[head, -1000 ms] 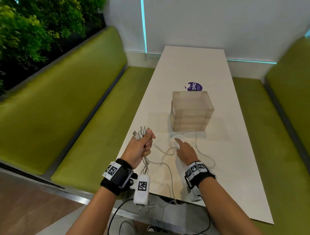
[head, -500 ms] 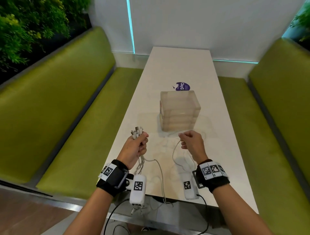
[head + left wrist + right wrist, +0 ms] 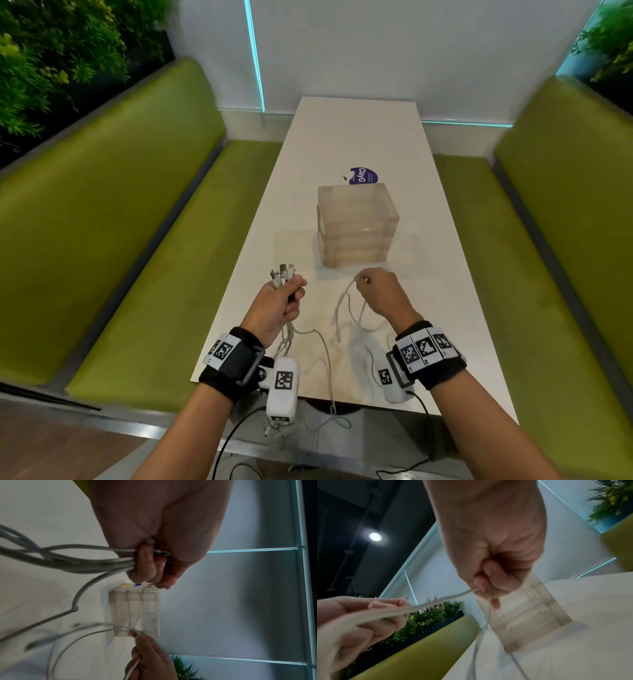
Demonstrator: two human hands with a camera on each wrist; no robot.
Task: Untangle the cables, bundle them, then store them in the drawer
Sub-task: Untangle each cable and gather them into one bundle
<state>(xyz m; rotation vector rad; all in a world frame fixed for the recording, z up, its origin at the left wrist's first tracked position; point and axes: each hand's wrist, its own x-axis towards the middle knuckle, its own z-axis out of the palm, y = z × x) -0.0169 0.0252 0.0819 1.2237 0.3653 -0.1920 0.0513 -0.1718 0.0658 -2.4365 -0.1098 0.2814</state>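
surface: long white table [image 3: 359, 137] between 2 green benches | on it: translucent drawer unit [image 3: 358, 224] near middle, 3 stacked drawers | purple round sticker [image 3: 363, 175] just behind unit | loose white cables [image 3: 325, 356] trail over near edge

Translucent plastic drawer box [image 3: 358, 224] stands mid white table [image 3: 359, 137], just beyond both hands; bare tabletop either side and behind it. Loose white cables [image 3: 346, 308] clutter the near strip between the hands.
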